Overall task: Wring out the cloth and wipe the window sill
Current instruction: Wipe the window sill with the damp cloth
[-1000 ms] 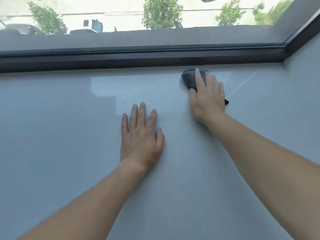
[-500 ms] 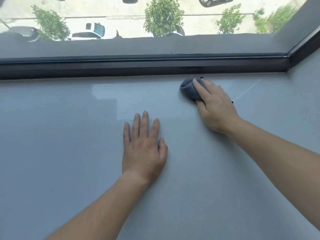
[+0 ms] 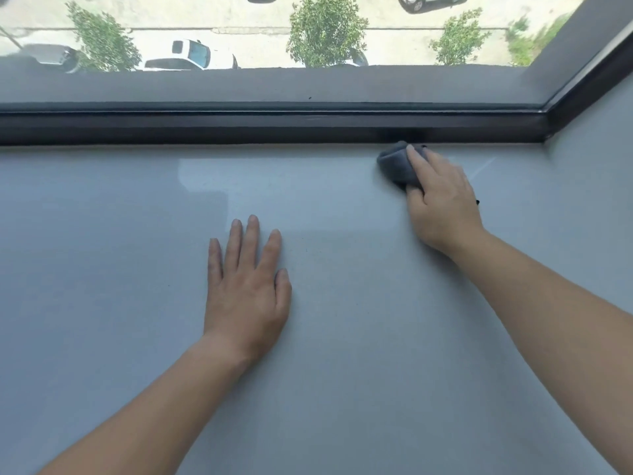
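Beyond the dark window frame (image 3: 274,126), trees (image 3: 327,29) and a white car (image 3: 186,56) line the street below.

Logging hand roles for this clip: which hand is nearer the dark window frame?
Right. The right hand presses the grey cloth at the sill's far edge, right beside the window frame. The left hand lies flat mid-sill, well short of it.

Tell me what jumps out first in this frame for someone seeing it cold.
The two bare forearms reaching in from the bottom edge: the left hand lies flat, fingers spread, in the middle of the pale grey window sill. The right hand presses a bunched dark grey cloth against the sill's far edge, right up against the black window frame. Beyond the glass, trees and parked cars are seen from high up.
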`<state>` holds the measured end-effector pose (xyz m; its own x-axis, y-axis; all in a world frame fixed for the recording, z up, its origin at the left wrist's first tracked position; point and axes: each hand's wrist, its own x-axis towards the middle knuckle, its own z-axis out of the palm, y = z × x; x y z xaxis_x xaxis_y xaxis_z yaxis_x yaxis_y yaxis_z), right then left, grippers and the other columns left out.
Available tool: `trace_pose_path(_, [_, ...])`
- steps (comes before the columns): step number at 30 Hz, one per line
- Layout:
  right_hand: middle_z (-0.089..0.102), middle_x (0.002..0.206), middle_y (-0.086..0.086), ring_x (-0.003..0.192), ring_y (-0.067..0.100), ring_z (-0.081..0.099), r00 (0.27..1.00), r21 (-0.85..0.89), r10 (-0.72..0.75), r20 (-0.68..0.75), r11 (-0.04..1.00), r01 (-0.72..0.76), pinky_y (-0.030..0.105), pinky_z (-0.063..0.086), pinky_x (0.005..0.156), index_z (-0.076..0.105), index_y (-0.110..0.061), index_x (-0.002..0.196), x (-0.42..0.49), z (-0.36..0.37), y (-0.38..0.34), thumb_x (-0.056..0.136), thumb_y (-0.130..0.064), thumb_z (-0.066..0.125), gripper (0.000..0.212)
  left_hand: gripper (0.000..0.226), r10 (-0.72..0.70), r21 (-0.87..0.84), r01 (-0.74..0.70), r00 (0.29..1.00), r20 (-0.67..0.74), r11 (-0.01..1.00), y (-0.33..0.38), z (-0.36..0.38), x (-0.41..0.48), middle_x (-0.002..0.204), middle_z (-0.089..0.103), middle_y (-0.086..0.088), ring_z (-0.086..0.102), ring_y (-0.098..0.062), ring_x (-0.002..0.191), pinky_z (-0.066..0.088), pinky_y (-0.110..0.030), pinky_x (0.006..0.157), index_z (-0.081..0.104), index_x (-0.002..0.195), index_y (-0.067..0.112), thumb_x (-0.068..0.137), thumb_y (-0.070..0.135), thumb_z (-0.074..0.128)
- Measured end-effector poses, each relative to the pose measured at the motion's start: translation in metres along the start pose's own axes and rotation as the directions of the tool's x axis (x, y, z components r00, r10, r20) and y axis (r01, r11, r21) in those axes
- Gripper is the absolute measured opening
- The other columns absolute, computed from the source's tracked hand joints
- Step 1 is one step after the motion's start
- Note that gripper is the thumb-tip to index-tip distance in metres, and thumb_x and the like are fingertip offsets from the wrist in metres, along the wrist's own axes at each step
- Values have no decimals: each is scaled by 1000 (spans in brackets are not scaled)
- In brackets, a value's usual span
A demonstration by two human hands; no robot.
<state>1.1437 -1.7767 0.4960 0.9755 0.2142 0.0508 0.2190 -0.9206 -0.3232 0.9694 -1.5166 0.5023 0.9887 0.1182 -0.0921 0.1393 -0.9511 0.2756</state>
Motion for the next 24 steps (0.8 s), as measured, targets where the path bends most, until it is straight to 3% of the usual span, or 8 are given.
trace_pose_path(3, [39,151,10,136,33,36,988,27,136,-76,991,-134,52,25,116,34,-21,151,-3,0,-4,95,-24,41,57,65,-2,-99,0,1000,-23,995,20,2,-6,167,1,-6,-13,-18,152,-10,-48,121,23,154,23,91,38,15])
trace_pose_path(7, [33,156,4,144,30,27,980,31,-174,101,985,171,51,20,119,33,-24,151,-53,0,-9,91,-24,39,60,67,-18,-147,18,1000,-4,989,49,9,-6,167,0,-3,-13,-15,152,-12,-44,121,22,155,24,91,46,15])
trace_pose_path(9, [32,158,1,147,28,24,962,27,-225,156,974,224,50,17,121,33,-25,152,-52,-7,9,91,-24,39,61,68,-50,-71,50,999,3,996,54,12,-5,167,-3,-3,-16,-15,151,-12,-45,121,18,155,25,92,50,13])
trace_pose_path(13, [36,154,5,141,30,32,999,17,13,30,1000,-14,53,24,117,35,-22,150,-25,-11,25,91,-28,34,59,67,-54,29,54,999,4,998,57,15,-7,167,-4,-4,-16,-17,151,-9,-47,122,15,156,25,94,50,17])
trace_pose_path(15, [34,155,6,143,31,29,999,18,41,7,999,-41,51,20,119,33,-22,151,-43,-7,9,93,-26,36,58,67,-62,39,62,998,1,997,58,15,-7,167,-2,-4,-14,-18,152,-7,-48,122,18,156,24,94,50,18])
trace_pose_path(20, [24,162,0,150,25,16,950,25,-232,210,972,232,43,8,124,27,-29,154,-93,-11,3,90,-22,39,65,67,-70,57,70,998,-11,996,59,16,-6,166,4,-5,-7,-19,153,-3,-49,122,23,154,23,92,49,21])
trace_pose_path(22, [26,161,0,149,26,19,969,-3,-167,180,985,170,46,11,123,28,-29,153,-75,-12,17,90,-23,37,64,67,-70,61,70,998,-7,996,59,16,-7,167,3,-5,-8,-18,153,-3,-48,123,22,154,23,93,49,21])
trace_pose_path(24, [29,159,2,148,28,21,996,-2,-2,90,1000,2,48,14,121,29,-26,153,-66,-13,19,92,-26,34,61,67,-68,60,68,998,-10,996,59,17,-7,167,3,-5,-9,-18,153,-3,-48,123,22,154,23,93,50,21])
